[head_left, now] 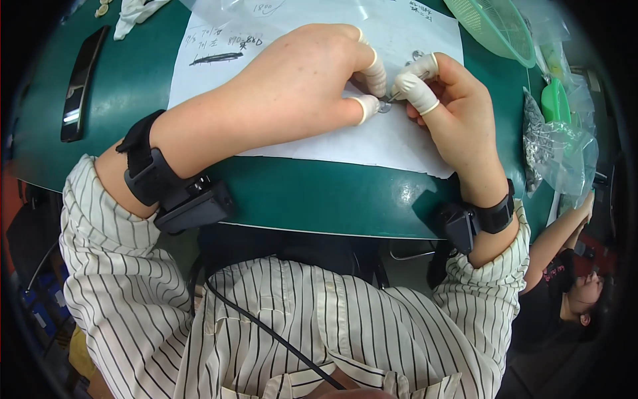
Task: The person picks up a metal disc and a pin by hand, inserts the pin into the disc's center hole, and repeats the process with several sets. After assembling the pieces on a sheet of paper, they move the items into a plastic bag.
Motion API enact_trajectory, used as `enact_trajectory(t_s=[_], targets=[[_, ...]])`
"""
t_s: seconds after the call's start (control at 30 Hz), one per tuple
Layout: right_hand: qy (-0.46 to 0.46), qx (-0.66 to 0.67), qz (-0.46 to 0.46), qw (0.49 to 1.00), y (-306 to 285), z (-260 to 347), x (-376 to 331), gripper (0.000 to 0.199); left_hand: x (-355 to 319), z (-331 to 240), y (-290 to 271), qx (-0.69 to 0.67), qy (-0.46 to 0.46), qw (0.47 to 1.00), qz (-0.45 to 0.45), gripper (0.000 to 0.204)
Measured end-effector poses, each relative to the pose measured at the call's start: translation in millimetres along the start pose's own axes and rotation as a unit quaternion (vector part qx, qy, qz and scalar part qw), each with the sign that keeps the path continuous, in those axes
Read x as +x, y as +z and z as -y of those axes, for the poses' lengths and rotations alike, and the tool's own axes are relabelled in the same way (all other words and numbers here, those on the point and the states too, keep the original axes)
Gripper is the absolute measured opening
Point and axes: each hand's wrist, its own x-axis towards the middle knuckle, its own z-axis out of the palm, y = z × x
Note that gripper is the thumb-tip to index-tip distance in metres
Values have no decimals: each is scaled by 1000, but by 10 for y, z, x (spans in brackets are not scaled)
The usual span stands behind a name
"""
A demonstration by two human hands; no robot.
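White finger cots cover the thumb and fingertips of both my hands. My left hand (332,83) is closed, its thumb and fingertips gathered at a small shiny round metal piece (383,107) just above a white paper sheet (319,143). From the right, my right hand (455,100) pinches a thin metallic piece (395,97) between thumb and index finger, its tip reaching toward the round piece. What exactly the thin piece is, I cannot make out. A few more small shiny round pieces (417,55) lie on the paper just beyond my right fingertips.
A black phone (85,83) lies left on the green table (319,196), below a white cloth (138,16). On the right are a pale green basket (495,30), a bag of small metal parts (533,143), clear plastic bags (568,159) and a green scoop-like container (555,100). Another person (555,292) is at far right.
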Motion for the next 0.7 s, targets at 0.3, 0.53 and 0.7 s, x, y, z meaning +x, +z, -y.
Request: enact_trajectory(t_s=[0.3,0.53,0.7], targets=[[-139,-194,-36,970,85,53,-85,14,-25,54,8,-33,7,999,-11,12],[-200,-221,-62,952,60,-6,-42,14,41,46,-50,3,18,999,41,14],[-61,-30,-72,995,67,18,-83,13,100,-11,-84,30,16,998,45,15]])
